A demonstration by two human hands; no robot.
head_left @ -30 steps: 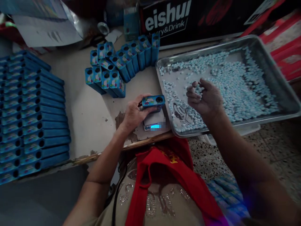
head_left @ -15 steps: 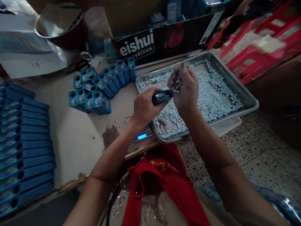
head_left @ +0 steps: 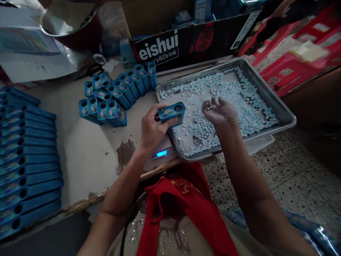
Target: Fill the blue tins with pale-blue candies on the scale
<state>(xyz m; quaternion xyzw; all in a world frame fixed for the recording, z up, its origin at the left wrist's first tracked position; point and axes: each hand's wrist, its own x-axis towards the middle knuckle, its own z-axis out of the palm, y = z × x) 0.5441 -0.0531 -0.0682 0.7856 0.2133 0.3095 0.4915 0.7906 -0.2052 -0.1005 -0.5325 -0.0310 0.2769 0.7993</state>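
A small blue candy box with a round opening is gripped in my left hand, over the left edge of the metal tray. Many pale blue and white candies lie spread in that tray. Over its middle, my right hand is turned palm up with curled fingers, and a few candies rest on them. The two hands are apart. Beneath my left wrist sits a digital scale with a lit display, partly covered by the tray and my arm.
Several upright blue boxes stand left of the tray. A long stack of blue boxes fills the left side. Behind are a black carton and a dark red pot. Red stools and a person's hand show at right.
My right hand has drawn away from the box, right and down, and holds far fewer candies. My left hand has moved left and tilted the box so its broad side shows.
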